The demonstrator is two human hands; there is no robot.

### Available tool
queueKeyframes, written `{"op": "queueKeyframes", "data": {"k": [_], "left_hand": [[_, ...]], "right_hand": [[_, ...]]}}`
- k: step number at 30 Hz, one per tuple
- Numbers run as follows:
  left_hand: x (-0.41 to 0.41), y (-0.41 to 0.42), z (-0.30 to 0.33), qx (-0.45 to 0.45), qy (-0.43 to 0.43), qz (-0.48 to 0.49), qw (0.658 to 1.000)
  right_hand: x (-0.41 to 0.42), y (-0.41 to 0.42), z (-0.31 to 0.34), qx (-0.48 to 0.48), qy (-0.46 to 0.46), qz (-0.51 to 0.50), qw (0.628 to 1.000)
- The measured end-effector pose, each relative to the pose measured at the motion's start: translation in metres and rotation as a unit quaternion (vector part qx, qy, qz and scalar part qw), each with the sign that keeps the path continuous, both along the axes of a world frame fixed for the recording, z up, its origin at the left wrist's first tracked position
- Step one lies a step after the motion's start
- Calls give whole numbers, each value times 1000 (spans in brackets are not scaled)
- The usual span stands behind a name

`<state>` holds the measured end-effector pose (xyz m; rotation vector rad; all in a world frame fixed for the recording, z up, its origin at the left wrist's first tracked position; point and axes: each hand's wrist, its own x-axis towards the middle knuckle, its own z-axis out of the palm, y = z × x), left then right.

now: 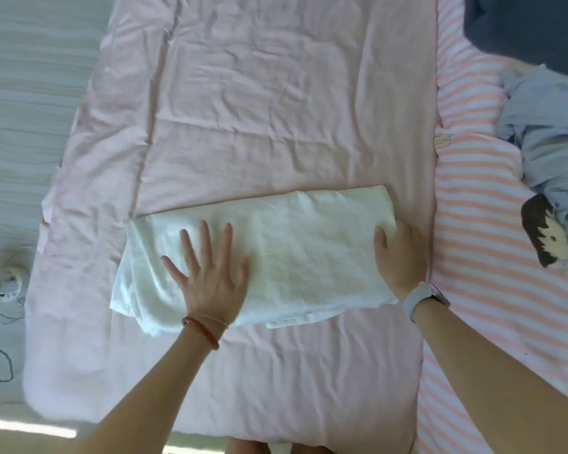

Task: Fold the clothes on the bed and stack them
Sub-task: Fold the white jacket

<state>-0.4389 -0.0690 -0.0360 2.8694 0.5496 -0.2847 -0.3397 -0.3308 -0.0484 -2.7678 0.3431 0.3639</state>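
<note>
**Ann:** Pink quilt (259, 93) spread wide over the bed, creased all over, with a pink-and-white striped sheet (479, 257) showing along its right edge. That's our stage from the head camera.

**Bo:** And dead centre, the white garment (292, 250), folded into a long band lying across the quilt, slightly tilted, its left end looser and rumpled.

**Ann:** Left hand (210, 273) is flat on the left half of it, fingers (205, 237) straight and spread, palm pressing down. Nothing gripped there. Red bracelet (202, 330) on that wrist.

**Bo:** Right hand (400, 257) sits at the right end of the band. Thumb lies on top of the cloth, the other fingers tucked out of sight at the edge, so it looks like a pinch on that end. White watch (422, 299) on the wrist.

**Ann:** Off to the right, on the striped sheet, a crumpled pale blue garment (545, 142) with a cartoon face print (550, 237) at its lower end.

**Bo:** Above it, top right corner, a dark navy cloth (532, 24). Both well apart from the white piece.

**Ann:** Far left, a pale wavy-patterned floor (23, 93) with a dark cable (0, 362) trailing.
</note>
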Motion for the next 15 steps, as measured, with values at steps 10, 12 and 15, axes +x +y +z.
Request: {"op": "queueKeyframes", "data": {"k": [10,12,15], "left_hand": [[-20,-52,-36,59,148,-123,980],[-19,-52,-34,58,176,-125,975],[-14,-47,-25,8,191,-141,971]], "right_hand": [[-15,-1,11,318,113,-173,925],[-17,0,21,368,108,-188,904],[-21,6,45,405,68,-173,895]]}}
